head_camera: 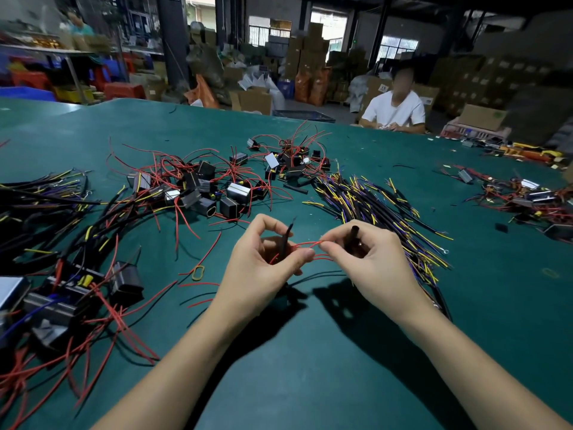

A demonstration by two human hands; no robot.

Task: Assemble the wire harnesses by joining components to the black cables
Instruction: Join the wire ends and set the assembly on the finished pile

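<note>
My left hand point(263, 265) is curled round a dark component point(283, 248) whose thin black piece sticks up past the fingers. Thin red wires point(310, 244) run from it across to my right hand point(369, 262). The right thumb and forefinger pinch the red wires' ends, and a black tube point(354, 235) is tucked upright in the same hand. Both hands hover just above the green table point(310, 352). A bundle of black cables point(369, 203) with yellow and purple leads lies right behind the right hand.
A pile of black box components with red wires point(210, 187) lies behind the left hand. More cables and boxes point(62, 274) crowd the left side. A yellow rubber band point(198, 272) lies left of my hands. Another person point(395, 110) sits at the far edge.
</note>
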